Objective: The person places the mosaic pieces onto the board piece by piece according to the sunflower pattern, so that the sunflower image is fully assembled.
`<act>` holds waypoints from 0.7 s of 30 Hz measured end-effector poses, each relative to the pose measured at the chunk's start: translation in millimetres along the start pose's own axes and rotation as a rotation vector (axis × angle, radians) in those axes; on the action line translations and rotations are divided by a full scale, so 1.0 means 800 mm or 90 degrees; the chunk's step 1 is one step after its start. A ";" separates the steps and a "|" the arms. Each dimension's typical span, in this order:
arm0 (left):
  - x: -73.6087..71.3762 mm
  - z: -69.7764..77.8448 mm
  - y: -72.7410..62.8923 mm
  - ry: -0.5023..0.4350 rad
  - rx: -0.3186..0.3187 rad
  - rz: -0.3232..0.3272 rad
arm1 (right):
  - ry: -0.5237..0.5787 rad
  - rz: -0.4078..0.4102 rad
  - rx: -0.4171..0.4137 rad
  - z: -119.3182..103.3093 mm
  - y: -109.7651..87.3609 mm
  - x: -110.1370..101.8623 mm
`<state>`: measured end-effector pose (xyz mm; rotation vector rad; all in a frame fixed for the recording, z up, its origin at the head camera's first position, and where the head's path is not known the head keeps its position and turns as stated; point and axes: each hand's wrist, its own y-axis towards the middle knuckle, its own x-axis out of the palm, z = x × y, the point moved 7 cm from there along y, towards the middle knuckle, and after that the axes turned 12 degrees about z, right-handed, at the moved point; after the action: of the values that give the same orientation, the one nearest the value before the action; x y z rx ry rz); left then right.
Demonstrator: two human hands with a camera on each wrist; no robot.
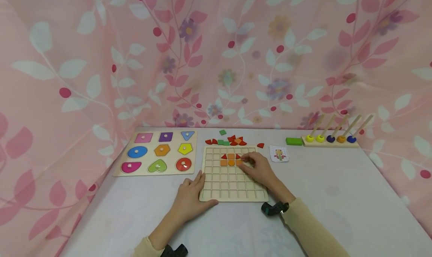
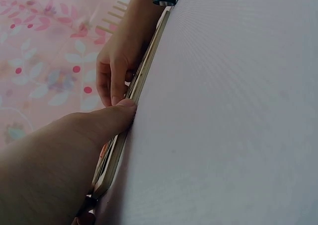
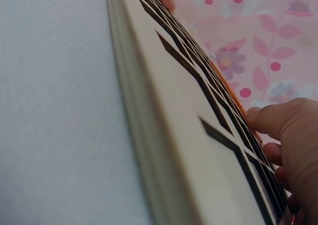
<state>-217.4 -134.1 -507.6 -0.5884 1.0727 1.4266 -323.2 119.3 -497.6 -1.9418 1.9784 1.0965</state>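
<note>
Presently, a grid board [image 1: 224,186] lies flat on the worktop [image 1: 236,227], the left hand [image 1: 190,199] resting against it at eight o'clock, thumb and fingers spread apart along its corner. The right hand [image 1: 258,168] stands at three o'clock, thumb and fingertips bent down at an orange square [image 1: 239,162], which sits towards one o'clock from the board's centre; whether they clamp the piece cannot be told. Risk noted: a sideways drag of those fingertips could unseat the orange disc [image 1: 231,162] at the square's nine o'clock or the red triangle [image 1: 237,156] at its twelve, since the pieces lie close together. Should left-hand pressure slacken, a push may slide the board. Loose red and green pieces [image 1: 221,142], near its twelve o'clock edge, could then scatter if struck
</note>
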 end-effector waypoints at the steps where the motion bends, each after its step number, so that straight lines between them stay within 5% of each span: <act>1: 0.000 0.000 0.000 0.000 0.001 0.003 | 0.002 0.000 0.000 0.000 0.001 0.000; 10: 0.001 -0.003 0.002 -0.001 0.000 -0.004 | 0.023 0.000 0.056 -0.012 0.012 -0.007; 21: 0.000 -0.002 0.001 -0.011 -0.005 -0.007 | -0.028 0.010 -0.027 -0.024 0.090 -0.012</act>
<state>-218.8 -135.0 -507.8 -0.5860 1.0502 1.4238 -380.6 107.6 -451.2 -1.9095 1.9666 1.1833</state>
